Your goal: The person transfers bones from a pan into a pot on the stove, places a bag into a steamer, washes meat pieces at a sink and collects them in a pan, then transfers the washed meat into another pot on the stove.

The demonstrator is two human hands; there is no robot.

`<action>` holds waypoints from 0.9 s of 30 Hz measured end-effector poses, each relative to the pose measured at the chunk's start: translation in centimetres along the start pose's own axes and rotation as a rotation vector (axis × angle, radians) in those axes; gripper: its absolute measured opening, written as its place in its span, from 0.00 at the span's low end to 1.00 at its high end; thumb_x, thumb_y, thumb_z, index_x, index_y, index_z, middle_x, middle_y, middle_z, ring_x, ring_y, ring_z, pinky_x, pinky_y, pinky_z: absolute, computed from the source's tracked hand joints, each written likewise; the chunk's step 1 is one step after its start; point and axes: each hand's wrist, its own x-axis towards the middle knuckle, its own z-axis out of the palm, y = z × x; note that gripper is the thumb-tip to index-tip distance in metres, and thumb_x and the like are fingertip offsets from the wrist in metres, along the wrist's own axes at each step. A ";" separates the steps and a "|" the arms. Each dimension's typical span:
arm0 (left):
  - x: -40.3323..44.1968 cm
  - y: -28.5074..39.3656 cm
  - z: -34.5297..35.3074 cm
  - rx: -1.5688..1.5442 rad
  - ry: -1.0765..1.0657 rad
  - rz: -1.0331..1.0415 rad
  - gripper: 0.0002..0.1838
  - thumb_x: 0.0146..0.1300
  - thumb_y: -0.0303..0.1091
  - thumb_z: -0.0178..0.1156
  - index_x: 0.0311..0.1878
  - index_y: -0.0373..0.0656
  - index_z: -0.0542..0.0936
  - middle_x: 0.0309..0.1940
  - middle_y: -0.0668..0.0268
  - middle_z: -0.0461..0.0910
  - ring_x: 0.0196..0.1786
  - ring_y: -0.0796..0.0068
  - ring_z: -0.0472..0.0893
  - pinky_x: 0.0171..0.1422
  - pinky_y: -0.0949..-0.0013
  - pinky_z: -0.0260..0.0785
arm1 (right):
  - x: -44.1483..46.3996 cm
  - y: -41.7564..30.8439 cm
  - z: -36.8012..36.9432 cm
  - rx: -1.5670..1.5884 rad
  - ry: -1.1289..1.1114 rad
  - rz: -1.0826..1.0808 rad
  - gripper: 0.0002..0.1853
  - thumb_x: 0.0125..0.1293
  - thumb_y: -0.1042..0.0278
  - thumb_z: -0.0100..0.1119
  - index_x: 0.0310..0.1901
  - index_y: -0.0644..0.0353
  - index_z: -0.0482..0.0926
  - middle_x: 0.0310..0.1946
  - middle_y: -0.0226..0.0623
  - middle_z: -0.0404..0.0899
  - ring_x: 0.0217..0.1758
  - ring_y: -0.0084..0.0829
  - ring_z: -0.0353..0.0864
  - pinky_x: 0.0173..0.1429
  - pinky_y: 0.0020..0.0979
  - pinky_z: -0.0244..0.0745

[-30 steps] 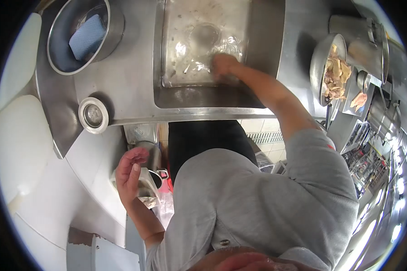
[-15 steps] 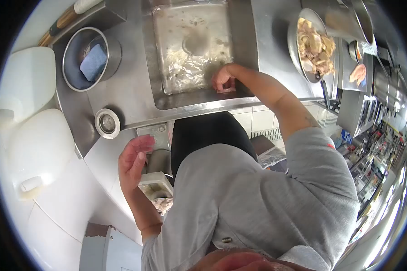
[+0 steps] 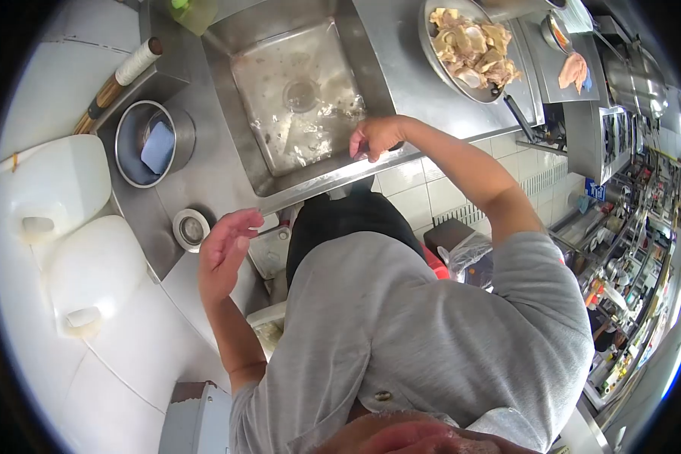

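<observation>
My right hand (image 3: 377, 138) is over the front right rim of the steel sink (image 3: 374, 72), its fingers curled together and pointing down. Whether a small thing is between those fingertips I cannot make out. Shallow water glistens on the sink floor, along with small dark bits and a round drain (image 3: 301, 95). My left hand (image 3: 231, 246) hangs in the air in front of the counter, fingers loosely stretched and thumb apart, with nothing in it. The nearest thing to it is a round metal drain strainer (image 3: 192, 229) on the counter.
Left of the sink stands a steel pot (image 3: 119, 144) with a blue cloth or sponge (image 3: 158, 147) inside. Two white plastic jugs (image 3: 98, 265) stand farther left. On the right, a long-handled pan (image 3: 431, 57) holds pale chunks of food (image 3: 471, 47). A pink glove-like item (image 3: 573, 72) lies beyond.
My right hand has come up from the sink's inner front wall to its rim. The view has tilted and shifted. My left hand stays raised and empty.
</observation>
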 end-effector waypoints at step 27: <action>18.5 -5.4 1.8 -0.596 0.097 -0.034 0.14 0.74 0.34 0.57 0.58 0.40 0.76 0.47 0.56 0.83 0.43 0.64 0.86 0.45 0.64 0.81 | 4.2 -12.3 -19.4 0.917 0.926 -0.453 0.14 0.65 0.63 0.71 0.41 0.66 0.82 0.30 0.38 0.85 0.26 0.26 0.82 0.28 0.29 0.79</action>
